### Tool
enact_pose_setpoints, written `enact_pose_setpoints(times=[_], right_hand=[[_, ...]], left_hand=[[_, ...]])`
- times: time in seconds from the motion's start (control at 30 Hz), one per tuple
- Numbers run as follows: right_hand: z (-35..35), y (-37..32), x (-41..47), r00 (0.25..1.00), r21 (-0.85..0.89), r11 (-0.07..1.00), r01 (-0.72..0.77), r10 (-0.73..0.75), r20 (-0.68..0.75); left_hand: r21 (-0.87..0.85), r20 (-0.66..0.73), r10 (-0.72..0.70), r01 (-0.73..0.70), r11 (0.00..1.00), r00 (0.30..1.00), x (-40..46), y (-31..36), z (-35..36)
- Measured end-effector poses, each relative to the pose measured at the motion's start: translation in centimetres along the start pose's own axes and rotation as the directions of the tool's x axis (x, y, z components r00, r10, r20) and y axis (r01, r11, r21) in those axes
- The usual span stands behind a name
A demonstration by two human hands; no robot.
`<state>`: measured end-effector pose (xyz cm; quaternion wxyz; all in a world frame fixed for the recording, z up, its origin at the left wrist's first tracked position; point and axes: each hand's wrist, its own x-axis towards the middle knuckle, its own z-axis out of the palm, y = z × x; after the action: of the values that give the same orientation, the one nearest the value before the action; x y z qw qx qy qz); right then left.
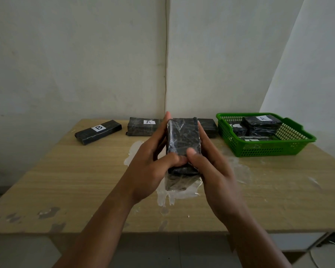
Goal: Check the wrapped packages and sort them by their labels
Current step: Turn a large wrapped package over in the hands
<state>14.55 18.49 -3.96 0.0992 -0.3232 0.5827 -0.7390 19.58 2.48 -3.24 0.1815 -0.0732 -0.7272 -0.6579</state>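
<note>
A black wrapped package (183, 139) is held above the middle of the wooden table (66, 180), its visible face showing no label. My left hand (153, 161) grips its left side and my right hand (211, 167) grips its right side, both thumbs pressing on the near end. A slim package labelled B (98, 131) lies at the back left. Beside it lies a package labelled A (143, 126). Another black package (208, 127) is partly hidden behind my hands. A green basket (269, 149) at the back right holds several packages, the top one labelled A (262, 122).
White smears of dried residue (174, 196) cover the table's middle under my hands. Walls meet in a corner right behind the table. Cables (333, 242) lie on the floor at the lower right beyond the table's front edge.
</note>
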Motion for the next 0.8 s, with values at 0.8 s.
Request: enact_pose_setpoints(times=[0.8], right_hand=[[-0.4,-0.7,2.3,0.974,-0.146,0.989,-0.021,-0.013,-0.227]], left_hand=[[-0.049,-0.246,-0.008,-0.004,0.999,0.969,1.0,1.3,0.6]])
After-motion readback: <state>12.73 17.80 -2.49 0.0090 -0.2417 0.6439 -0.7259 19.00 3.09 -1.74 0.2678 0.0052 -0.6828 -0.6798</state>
